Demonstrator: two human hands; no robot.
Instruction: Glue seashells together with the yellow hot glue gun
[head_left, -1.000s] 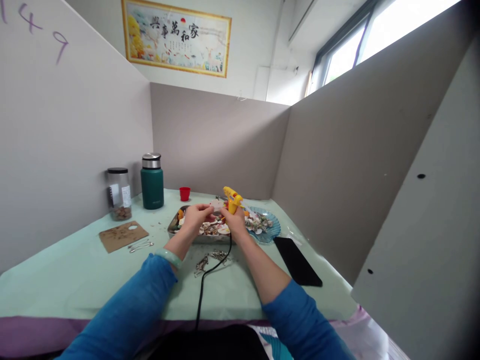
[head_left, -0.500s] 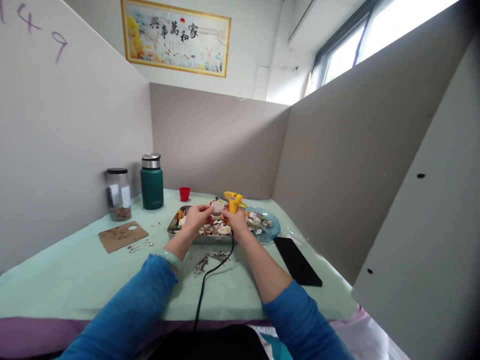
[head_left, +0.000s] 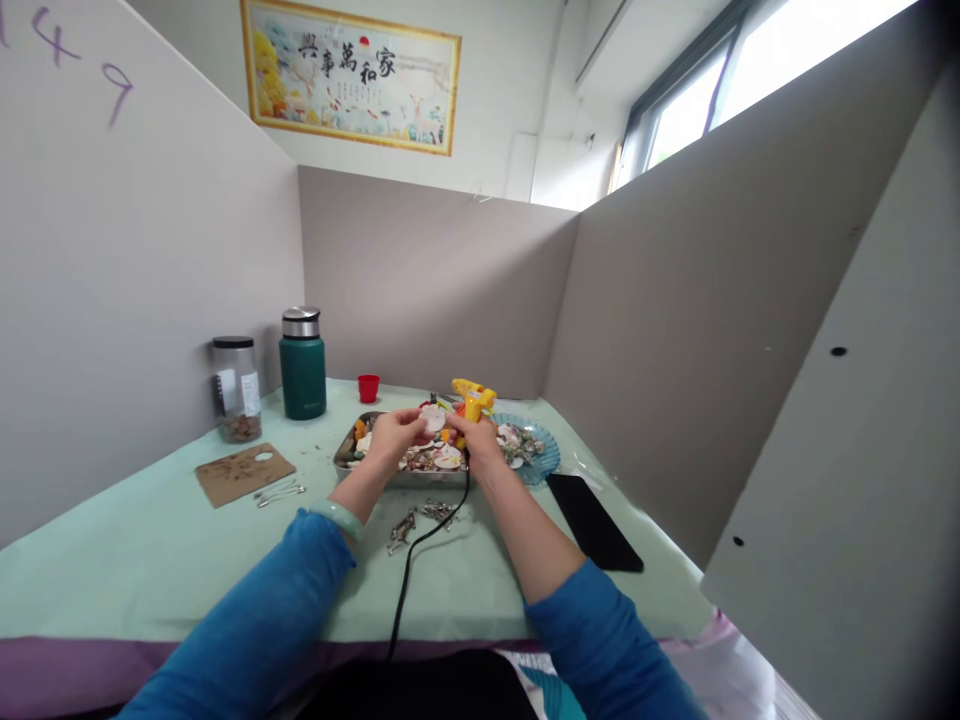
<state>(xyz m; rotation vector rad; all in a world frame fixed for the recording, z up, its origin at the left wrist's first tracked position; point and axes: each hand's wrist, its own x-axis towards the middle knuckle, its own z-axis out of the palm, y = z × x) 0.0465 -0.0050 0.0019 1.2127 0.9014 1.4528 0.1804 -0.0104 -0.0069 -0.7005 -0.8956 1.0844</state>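
Over the metal tray, my left hand pinches a small whitish disc at its edge. My right hand is wrapped round the handle of a yellow glue gun, whose nozzle points left. Its fingertips are close to the disc's right side; whether they touch it I cannot tell. A black cord runs from the gun down to the table's front edge. Shells and small colourful pieces fill the tray under both hands.
A blue plate of small trinkets lies right of the tray, near a black phone-like slab. Metal pins lie in front. Leftward are brown cardboard, safety pins, a jar, a green bottle and a red cup.
The glue gun has shifted slightly to the right and turned a little in my right hand. The disc in my left hand has tilted and shows more of its face.
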